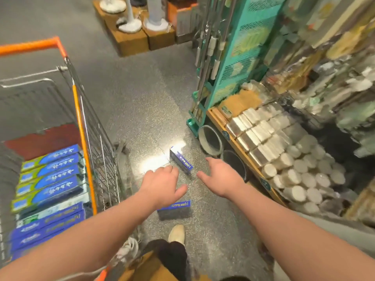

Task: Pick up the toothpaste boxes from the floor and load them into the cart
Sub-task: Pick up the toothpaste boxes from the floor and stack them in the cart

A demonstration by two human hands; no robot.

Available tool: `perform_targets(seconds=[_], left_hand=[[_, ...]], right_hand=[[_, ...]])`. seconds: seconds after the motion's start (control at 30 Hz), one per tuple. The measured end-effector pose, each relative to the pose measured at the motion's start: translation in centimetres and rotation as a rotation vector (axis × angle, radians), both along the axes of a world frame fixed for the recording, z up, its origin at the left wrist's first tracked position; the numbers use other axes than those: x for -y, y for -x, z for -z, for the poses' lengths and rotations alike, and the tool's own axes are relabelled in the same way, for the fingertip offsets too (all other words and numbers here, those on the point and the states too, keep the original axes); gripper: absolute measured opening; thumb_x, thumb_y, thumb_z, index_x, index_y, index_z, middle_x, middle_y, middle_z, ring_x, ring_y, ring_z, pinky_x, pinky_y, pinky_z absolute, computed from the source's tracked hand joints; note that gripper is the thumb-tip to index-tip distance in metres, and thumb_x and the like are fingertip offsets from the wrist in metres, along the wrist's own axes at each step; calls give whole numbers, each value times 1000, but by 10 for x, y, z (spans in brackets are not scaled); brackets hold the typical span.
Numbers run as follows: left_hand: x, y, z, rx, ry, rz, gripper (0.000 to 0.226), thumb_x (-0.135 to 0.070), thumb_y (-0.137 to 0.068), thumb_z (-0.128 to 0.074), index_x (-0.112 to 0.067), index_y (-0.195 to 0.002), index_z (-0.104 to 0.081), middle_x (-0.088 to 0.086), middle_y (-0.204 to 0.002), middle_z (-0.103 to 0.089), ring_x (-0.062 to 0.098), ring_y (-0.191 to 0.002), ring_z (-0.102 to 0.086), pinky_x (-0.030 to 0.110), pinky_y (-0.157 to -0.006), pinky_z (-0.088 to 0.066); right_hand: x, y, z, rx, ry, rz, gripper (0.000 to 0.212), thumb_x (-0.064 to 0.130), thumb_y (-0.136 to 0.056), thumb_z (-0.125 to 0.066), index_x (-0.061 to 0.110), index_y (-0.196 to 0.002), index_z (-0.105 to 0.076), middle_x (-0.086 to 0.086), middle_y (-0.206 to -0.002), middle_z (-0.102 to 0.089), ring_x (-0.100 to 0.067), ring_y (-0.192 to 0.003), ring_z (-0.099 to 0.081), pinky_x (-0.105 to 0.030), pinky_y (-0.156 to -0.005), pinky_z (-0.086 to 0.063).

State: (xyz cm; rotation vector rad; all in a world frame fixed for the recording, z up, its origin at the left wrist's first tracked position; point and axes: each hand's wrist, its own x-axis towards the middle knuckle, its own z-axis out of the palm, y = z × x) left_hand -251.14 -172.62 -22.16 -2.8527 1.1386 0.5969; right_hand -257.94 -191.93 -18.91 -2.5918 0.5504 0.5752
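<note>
Two blue toothpaste boxes lie on the speckled grey floor. The far box (pixel 181 161) lies just beyond my fingertips, between my two hands. The near box (pixel 175 208) lies under my left wrist, close to my shoe. My left hand (pixel 161 184) hovers open, palm down, holding nothing. My right hand (pixel 221 176) is open too, fingers spread, a little right of the far box. The wire cart (pixel 101 138) with orange trim stands at the left, and several blue toothpaste boxes (pixel 50 179) are stacked inside it.
A low shelf (pixel 229 136) of wrapped goods and white round items runs along the right. A teal rack (pixel 233 63) stands behind it, with two round bins (pixel 211 140) at its foot. Wooden blocks with fan bases (pixel 132 35) sit far ahead. My shoe (pixel 177 233) is below.
</note>
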Motion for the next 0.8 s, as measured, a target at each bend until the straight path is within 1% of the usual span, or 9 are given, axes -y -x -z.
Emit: perform_targets(seconds=[0.13, 0.2, 0.27, 0.3, 0.37, 0.5, 0.6, 0.7, 0.8], left_hand=[[34, -23, 27, -59, 1, -69, 64, -70, -90, -32, -19, -124, -50, 5, -120, -57, 27, -112, -57, 46, -90, -46], [49, -33, 54, -74, -17, -110, 67, -69, -91, -34, -17, -131, -47, 6, -128, -55, 29, -118, -56, 47, -94, -47], [64, -43, 90, -108, -35, -157, 68, -69, -92, -34, -17, -135, -44, 7, -134, -53, 29, -121, -55, 47, -95, -45], [70, -46, 111, -120, -37, -183, 67, -69, -91, -33, -18, -134, -45, 7, -135, -53, 28, -122, -55, 47, -95, -45], [80, -48, 158, -140, -35, -245, 64, -69, -91, -33, -19, -128, -47, 5, -131, -54, 28, -120, -55, 47, -93, -46], [91, -37, 266, -204, -78, -386, 68, -71, -89, -37, -20, -132, -48, 3, -127, -56, 28, -119, -56, 45, -91, -46], [92, -23, 349, -275, -119, -465, 64, -72, -87, -39, -22, -127, -48, 2, -123, -56, 27, -117, -57, 43, -89, -46], [88, -10, 427, -322, -145, -479, 63, -72, -82, -43, -22, -119, -48, 2, -121, -56, 26, -116, -57, 45, -92, -46], [80, -2, 492, -370, -131, -478, 68, -73, -80, -47, -20, -124, -47, 2, -125, -54, 25, -119, -52, 46, -95, -43]], right_hand=[[37, -49, 32, -40, -19, -64, 70, 52, -96, -54, 12, -150, -37, -14, -143, -53, -29, -126, -55, -42, -104, -46], [54, -74, 59, -55, -24, -89, 70, 51, -96, -53, 13, -152, -35, -13, -144, -53, -29, -128, -54, -42, -105, -46], [71, -101, 98, -47, -19, -121, 69, 50, -96, -53, 12, -151, -36, -14, -139, -57, -29, -120, -59, -44, -101, -49], [79, -113, 123, -45, -14, -139, 67, 49, -96, -53, 11, -149, -38, -16, -136, -58, -31, -116, -61, -45, -99, -50], [95, -136, 178, -54, -6, -165, 64, 46, -96, -55, 8, -146, -40, -19, -133, -59, -35, -114, -61, -45, -98, -50], [114, -173, 298, -125, -14, -182, 61, 41, -99, -56, 4, -144, -40, -20, -135, -56, -38, -121, -57, -44, -99, -47], [120, -191, 391, -153, 5, -250, 59, 41, -99, -55, 2, -141, -41, -22, -138, -54, -39, -124, -55, -45, -102, -47], [118, -207, 476, -166, 19, -278, 54, 37, -96, -56, -1, -134, -44, -26, -132, -54, -41, -119, -55, -43, -98, -46], [110, -223, 541, -146, 40, -252, 54, 37, -92, -60, 0, -129, -47, -28, -129, -54, -43, -119, -54, -44, -98, -45]])
